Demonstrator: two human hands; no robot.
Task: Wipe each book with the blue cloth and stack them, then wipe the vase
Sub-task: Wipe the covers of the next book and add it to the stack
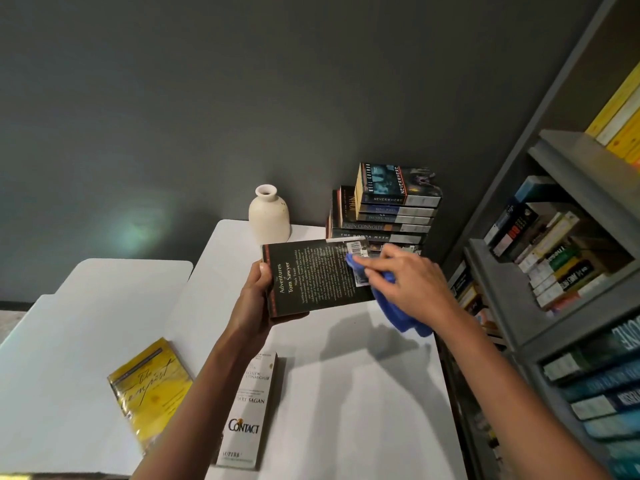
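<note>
Black and matte, the paperback (311,282) is hovering flat above the white table (363,393), its back cover facing up and reading "The Adventures of Tom Sawyer, Mark Twain" in pale serif letters over a block of small text. The left hand (256,299) is gripping its left end, thumb curling over the far corner and fingers wrapping underneath. The right hand (412,278) is holding the blue cloth (398,313), a soft bunched fabric, and its fingertips are pressing the cloth onto the right end of the cover beside a white barcode sticker; the rest of the cloth is hanging below the palm.

Just behind the book, a cream vase (269,216) with a rounded shoulder, narrow neck and chalky finish is standing at the far edge of the table against the grey wall. To its right a stack of paperbacks (384,216) is lying flat, with "Neverwhere" on top and spines below it reading "John Connolly" and "The Honda Myth".

Near the person, a tall white book (249,410) is showing "Contact", "Sagan" and "Superb". Left of it, a glossy yellow book (152,386) with the handwritten-style title "The Tempest" is lying on the second white table (69,341). On the right, a grey bookcase (519,271) is holding crowded rows of books
</note>
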